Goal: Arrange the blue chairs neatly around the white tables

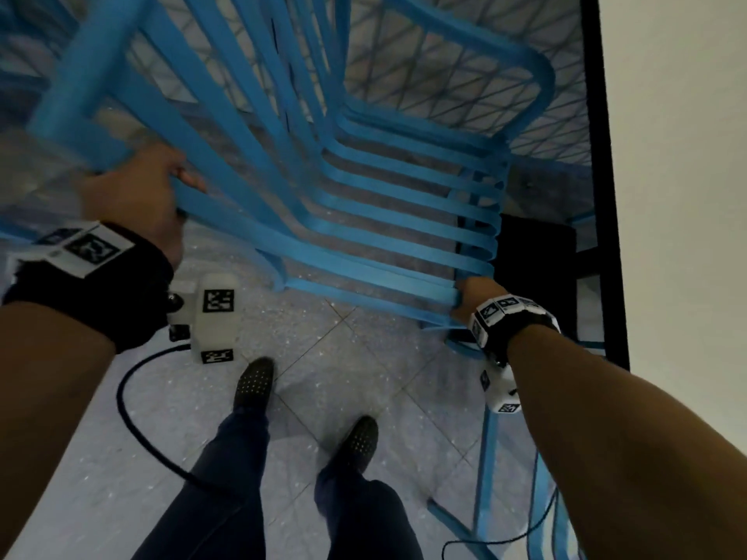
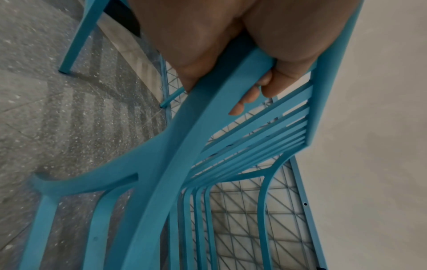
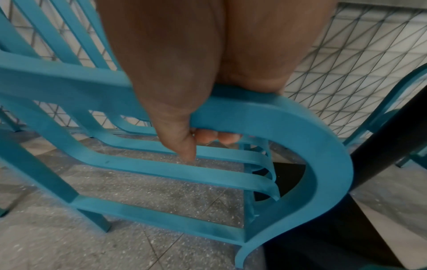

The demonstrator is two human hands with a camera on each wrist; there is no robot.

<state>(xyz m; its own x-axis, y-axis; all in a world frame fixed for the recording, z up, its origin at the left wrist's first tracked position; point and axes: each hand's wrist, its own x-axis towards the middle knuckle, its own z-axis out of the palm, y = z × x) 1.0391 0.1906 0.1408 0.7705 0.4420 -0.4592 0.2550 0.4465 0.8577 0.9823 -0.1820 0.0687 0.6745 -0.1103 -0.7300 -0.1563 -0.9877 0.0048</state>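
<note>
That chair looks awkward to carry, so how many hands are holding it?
2. The left hand grips a bar on the left side of the blue chair. The right hand grips a curved bar on its right side. Both hands are in plain view.

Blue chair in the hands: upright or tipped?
Tipped. The blue chair leans, gripped by the left hand and the right hand.

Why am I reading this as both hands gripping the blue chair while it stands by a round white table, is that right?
Nearly: both hands, left hand and right hand, do grip the blue chair, but the white table has a straight, black-trimmed edge, not a round one. The head view shows it.
</note>
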